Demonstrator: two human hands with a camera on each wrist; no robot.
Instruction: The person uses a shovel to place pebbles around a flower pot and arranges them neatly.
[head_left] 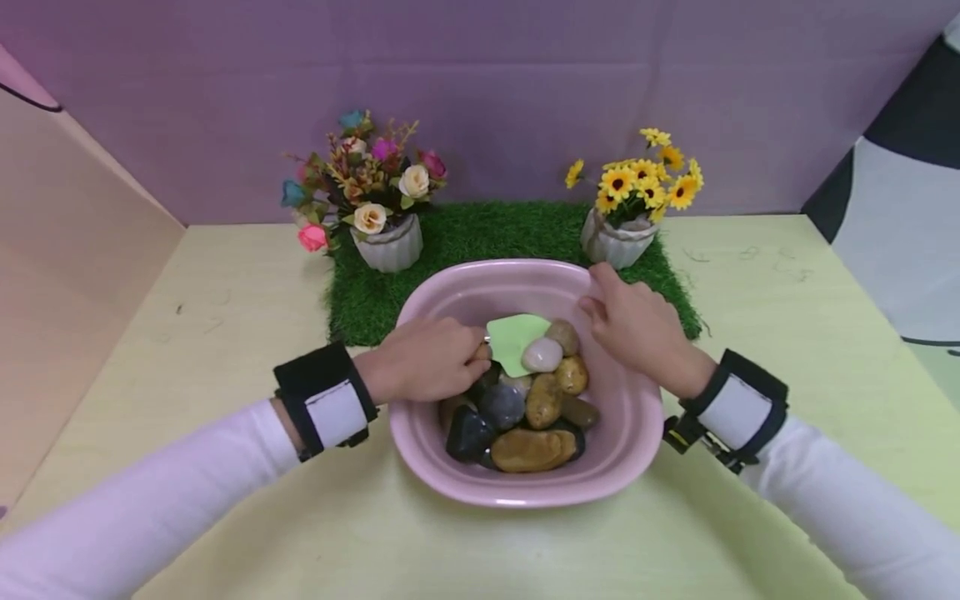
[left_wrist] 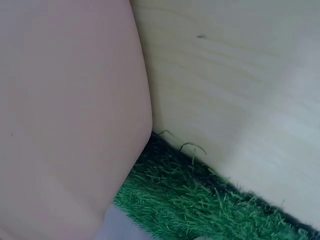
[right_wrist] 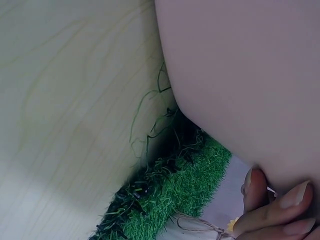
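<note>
A pink plastic basin [head_left: 525, 492] stands in the middle, holding several wet stones in brown, black and white. My left hand [head_left: 427, 358] reaches over its left rim and grips the handle of a small shovel [head_left: 510, 337] with a light green blade. A whitish stone [head_left: 542, 355] lies against the blade; most of the handle is hidden in the fist. On the far right rim, my right hand [head_left: 637, 321] holds the basin, its fingers [right_wrist: 280, 207] curled over the edge in the right wrist view. The left wrist view shows the basin's outer wall [left_wrist: 70, 110], without the hand.
Artificial grass [head_left: 502, 229] lies under the far part of the basin. Behind it stand a pot of mixed flowers [head_left: 390, 246] at left and a pot of yellow flowers [head_left: 618, 242] at right, close to the right hand. A purple backdrop [head_left: 495, 100] closes off the pale wooden table [head_left: 247, 292].
</note>
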